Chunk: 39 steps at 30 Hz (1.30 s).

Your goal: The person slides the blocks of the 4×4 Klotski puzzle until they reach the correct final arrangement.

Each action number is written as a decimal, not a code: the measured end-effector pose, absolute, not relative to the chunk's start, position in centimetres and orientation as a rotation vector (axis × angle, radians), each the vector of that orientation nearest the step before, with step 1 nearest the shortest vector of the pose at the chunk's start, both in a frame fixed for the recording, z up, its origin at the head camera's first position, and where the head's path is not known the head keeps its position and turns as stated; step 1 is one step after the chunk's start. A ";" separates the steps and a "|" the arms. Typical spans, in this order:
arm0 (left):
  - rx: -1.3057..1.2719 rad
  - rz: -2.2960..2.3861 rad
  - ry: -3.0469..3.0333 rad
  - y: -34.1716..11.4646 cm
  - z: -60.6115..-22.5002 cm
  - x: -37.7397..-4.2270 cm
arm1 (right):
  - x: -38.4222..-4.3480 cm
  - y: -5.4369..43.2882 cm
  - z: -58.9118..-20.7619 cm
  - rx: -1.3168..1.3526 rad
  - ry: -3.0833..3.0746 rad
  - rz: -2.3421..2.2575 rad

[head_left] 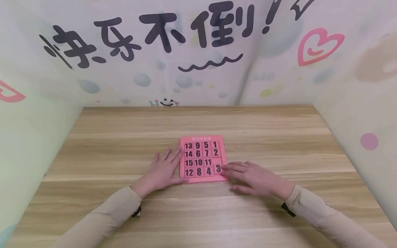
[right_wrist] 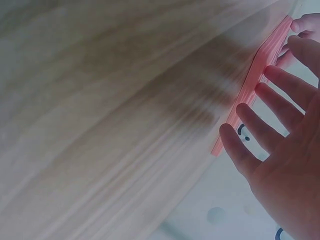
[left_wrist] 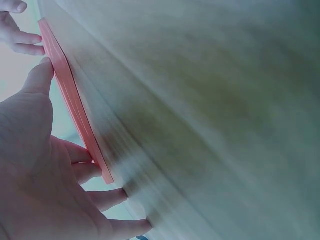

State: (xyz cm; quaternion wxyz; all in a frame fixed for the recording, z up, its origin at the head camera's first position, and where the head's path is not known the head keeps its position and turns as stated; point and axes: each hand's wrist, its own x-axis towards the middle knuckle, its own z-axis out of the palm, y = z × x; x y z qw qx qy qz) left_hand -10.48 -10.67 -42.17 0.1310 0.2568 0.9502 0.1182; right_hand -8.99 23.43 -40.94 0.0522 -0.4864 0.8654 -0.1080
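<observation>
A pink sliding number puzzle lies flat on the wooden table, its numbered tiles in four columns. The gap is at the right of the third row, and the 3 tile below it sits a little higher than its row. My left hand is spread along the puzzle's left side, thumb on the lower left corner and fingertips at the edge. With extended fingers, my right hand touches the puzzle's right edge beside the 3 tile. In the left wrist view, the puzzle's side shows between thumb and fingers.
The wooden table extends around the puzzle on all sides. A printed white backdrop with large black characters rises behind it, with side walls at left and right. Both forearms wear beige sleeves with dark straps at the wrists.
</observation>
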 end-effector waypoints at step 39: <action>0.741 0.350 2.764 -10.7 -42.0 -10.5 | -10.7 23.1 -41.2 -1.564 2.641 -0.360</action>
